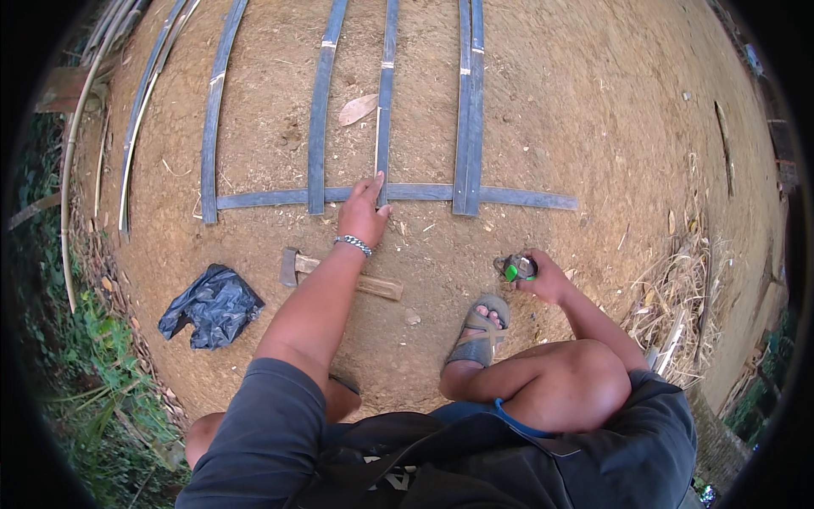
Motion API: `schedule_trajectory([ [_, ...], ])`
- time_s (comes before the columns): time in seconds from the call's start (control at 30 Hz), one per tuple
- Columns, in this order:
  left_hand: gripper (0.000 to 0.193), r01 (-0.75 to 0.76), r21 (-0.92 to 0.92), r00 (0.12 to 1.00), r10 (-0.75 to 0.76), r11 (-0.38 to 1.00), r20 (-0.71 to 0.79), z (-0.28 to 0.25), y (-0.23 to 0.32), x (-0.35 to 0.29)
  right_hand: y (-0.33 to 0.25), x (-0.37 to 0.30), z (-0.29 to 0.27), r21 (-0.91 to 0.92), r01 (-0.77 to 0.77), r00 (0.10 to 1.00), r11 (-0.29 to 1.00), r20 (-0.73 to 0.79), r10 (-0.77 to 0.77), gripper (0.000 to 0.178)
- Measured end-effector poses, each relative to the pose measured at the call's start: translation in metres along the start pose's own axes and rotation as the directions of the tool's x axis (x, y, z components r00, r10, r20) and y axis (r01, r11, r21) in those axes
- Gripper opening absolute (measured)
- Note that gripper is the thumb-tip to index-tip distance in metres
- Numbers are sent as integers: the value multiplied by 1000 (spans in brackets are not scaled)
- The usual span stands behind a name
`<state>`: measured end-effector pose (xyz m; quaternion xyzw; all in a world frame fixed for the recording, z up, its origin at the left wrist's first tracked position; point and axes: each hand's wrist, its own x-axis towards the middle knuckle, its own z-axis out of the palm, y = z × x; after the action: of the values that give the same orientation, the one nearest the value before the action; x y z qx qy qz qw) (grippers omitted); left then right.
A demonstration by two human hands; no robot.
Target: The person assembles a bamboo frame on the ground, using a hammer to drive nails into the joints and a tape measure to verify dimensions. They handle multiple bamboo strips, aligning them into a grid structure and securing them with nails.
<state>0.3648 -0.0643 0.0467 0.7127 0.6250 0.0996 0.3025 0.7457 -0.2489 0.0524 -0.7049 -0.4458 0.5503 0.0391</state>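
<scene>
Grey-blue on top, a narrow lengthwise slat point(387, 136) lying over the crosswise slat point(422, 192) on bare ground point(560, 127), left hand point(363, 219) at the crossing, thumb and fingertips point(379, 177) touching; impossible to tell whether pinching or merely pressing. Right hand point(547, 278) closed around a black-and-green tape measure point(519, 269), judging by its shape. Could go askew at the crossing, seemingly unfastened, from a sideways push by the left hand. No readable brand or label on slats or tape measure; only pale lettering point(398, 479) on dark clothing point(500, 462), too broken by folds to read.
</scene>
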Motion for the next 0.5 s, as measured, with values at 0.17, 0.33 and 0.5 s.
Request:
schedule_trajectory([
  [0.17,69,-31,25,999,31,999,-12,0,-4,0,-5,-1,-2,-39,18,1000,999,-1,-18,73],
  [0.33,71,7,2,1000,-8,1000,29,0,-6,1,-14,-5,-4,-53,16,1000,998,-16,-17,72],
  [0.5,71,-44,12,999,44,999,-4,1,-10,1,-16,-4,-5,-75,23,1000,997,4,-23,73],
])
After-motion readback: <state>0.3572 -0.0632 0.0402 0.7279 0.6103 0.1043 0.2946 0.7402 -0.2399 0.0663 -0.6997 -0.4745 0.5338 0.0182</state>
